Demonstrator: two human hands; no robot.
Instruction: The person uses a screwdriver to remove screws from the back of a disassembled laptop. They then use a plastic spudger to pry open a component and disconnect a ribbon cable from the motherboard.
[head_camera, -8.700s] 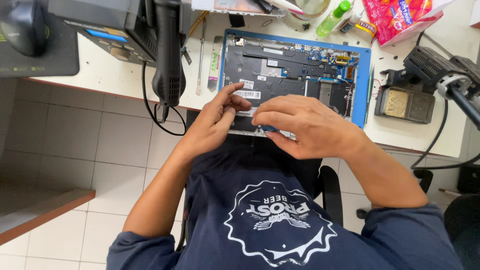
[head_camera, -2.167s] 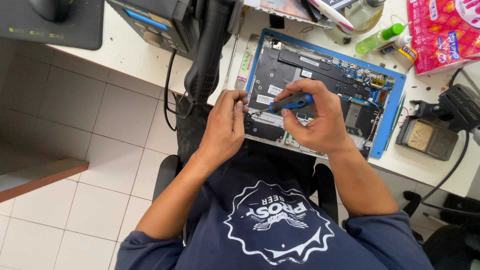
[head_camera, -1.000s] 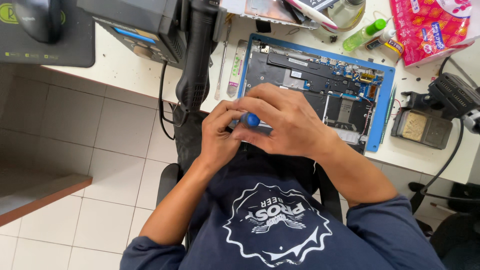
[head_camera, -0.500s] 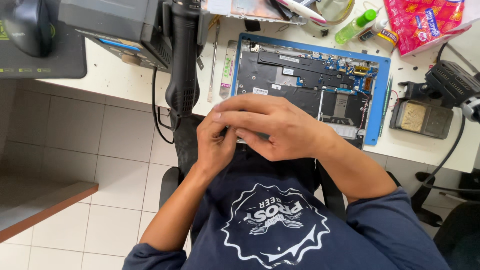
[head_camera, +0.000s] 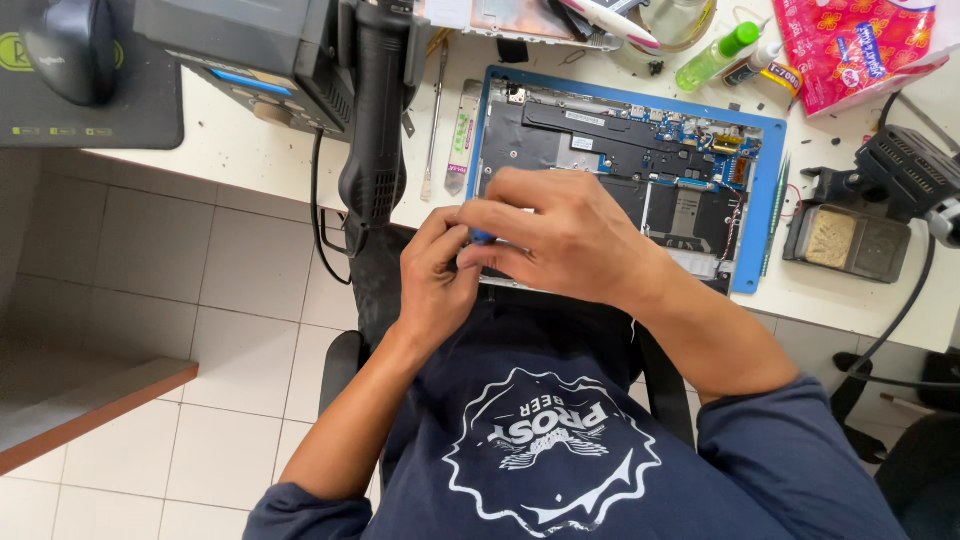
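Here, both hands meet at the near edge of an opened laptop (head_camera: 640, 160) that lies on a blue mat (head_camera: 765, 190) on the white desk (head_camera: 250, 150). The right hand (head_camera: 570, 235) is curled, its fingers pinching a small blue-tipped tool (head_camera: 482, 237) just over the laptop's near left corner. The left hand (head_camera: 435, 275) is curled against it, fingertips touching the same tool; how firmly it grips, I cannot tell.

Left of the mat lies a thin metal pry tool (head_camera: 435, 120) beside a narrow strip with a green label (head_camera: 463, 130). A black heat gun (head_camera: 375, 110) hangs over the desk edge. At the far right corner sits a red and pink patterned packet (head_camera: 850, 45), with a green-capped clear bottle (head_camera: 715, 55) just left of it. A black tray with a yellowish sponge (head_camera: 835, 235) stands right of the mat.
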